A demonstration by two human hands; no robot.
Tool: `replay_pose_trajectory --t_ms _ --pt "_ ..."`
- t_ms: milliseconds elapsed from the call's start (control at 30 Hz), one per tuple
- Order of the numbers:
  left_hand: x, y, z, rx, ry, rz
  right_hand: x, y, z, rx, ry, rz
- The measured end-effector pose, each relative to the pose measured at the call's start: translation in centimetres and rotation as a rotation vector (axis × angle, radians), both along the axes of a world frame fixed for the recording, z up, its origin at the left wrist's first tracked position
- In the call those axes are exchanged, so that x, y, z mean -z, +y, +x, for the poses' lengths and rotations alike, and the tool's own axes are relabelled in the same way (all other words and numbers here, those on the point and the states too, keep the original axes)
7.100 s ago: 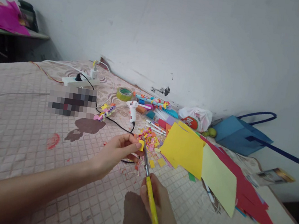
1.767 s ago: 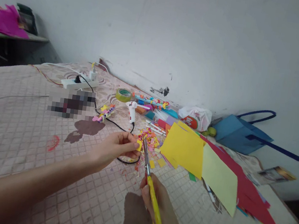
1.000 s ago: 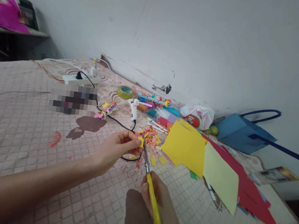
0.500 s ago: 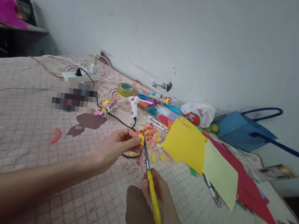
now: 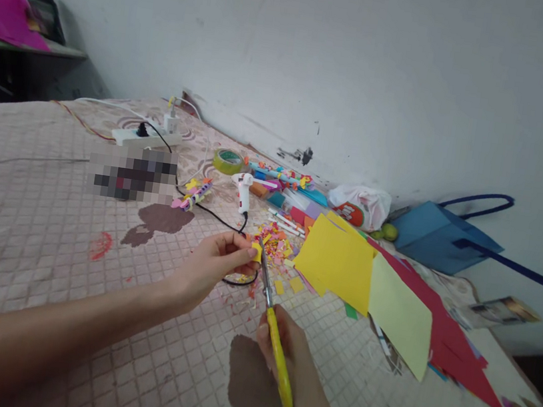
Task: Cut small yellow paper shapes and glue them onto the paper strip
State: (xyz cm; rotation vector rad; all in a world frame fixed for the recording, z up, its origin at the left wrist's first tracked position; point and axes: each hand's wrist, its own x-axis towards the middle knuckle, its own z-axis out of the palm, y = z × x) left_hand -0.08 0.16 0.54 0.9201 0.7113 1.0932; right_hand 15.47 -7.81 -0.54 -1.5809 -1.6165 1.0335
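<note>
Between the thumb and fingers of my left hand (image 5: 223, 257) is a small yellow paper piece (image 5: 256, 252). My right hand (image 5: 289, 347) is closed round the yellow handles of a pair of scissors (image 5: 276, 346). Its blades point up and away, and their tips lie right beside the paper's right edge; whether they are cutting into it I cannot tell. Just beyond both hands is a heap of colourful paper clippings (image 5: 276, 241). A few small yellow squares (image 5: 296, 284) lie on the cloth near the blades.
A white glue gun (image 5: 242, 194) stands behind my left hand, its black cord running to a power strip (image 5: 144, 136). Stacked yellow sheets (image 5: 337, 260), pale green paper (image 5: 400, 316) and red paper (image 5: 457, 351) lie rightward. Tape (image 5: 228, 162) and a blue bag (image 5: 448, 238) sit by the wall.
Both hands stay nearly where they were, still holding the paper and the scissors. The whole view has shifted only slightly.
</note>
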Motion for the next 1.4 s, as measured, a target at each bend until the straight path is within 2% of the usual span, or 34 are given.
replay_pose_trajectory --t_ms 233,500,1100,1300,1400 --pt "-0.1 0.0 0.1 0.002 0.005 -0.007 0.6 -0.3 0.5 -0.024 -0.056 0.075" --pt "0.0 0.0 0.0 0.0 -0.004 0.005 -0.1 0.0 0.1 -0.001 -0.042 0.035" --pt "0.0 0.0 0.1 -0.015 -0.006 -0.009 0.0 -0.1 -0.1 0.047 0.016 0.017" --pt "0.2 0.1 0.0 0.007 0.015 -0.003 1.0 0.0 0.3 0.045 0.076 0.014" --pt "0.2 0.0 0.1 0.08 0.052 -0.02 1.6 0.2 1.0 0.039 0.166 -0.009"
